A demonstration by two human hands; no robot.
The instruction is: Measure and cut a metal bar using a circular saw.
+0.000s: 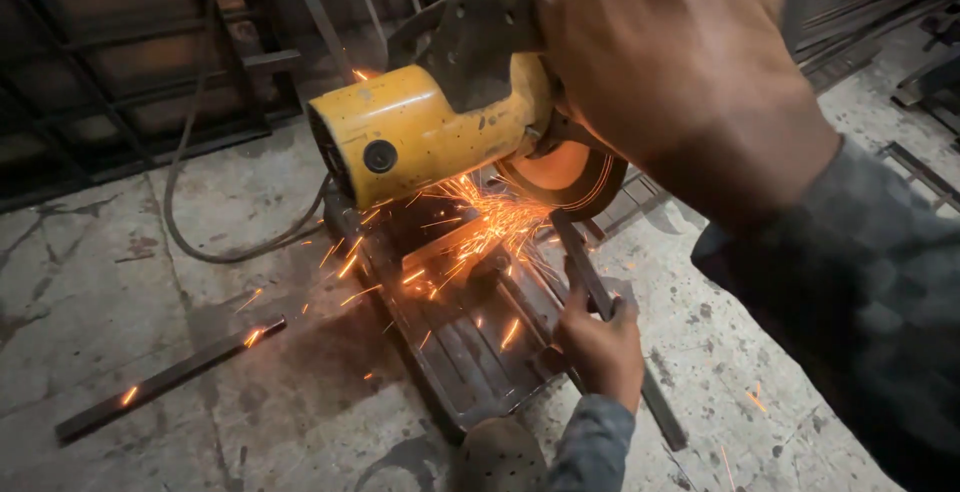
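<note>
Both hands were clamped: right hand on the saw, left hand on the bar beside the disc; a slip could have kicked that bar loose.

loose steel bar, black cable, metal frames

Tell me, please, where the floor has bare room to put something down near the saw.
Bare concrete lies left of the saw base, between the cable and the loose bar. Another patch lies right of the held bar, below the right hand. It is crowded under the yellow saw, around the sparks and left hand.
</note>
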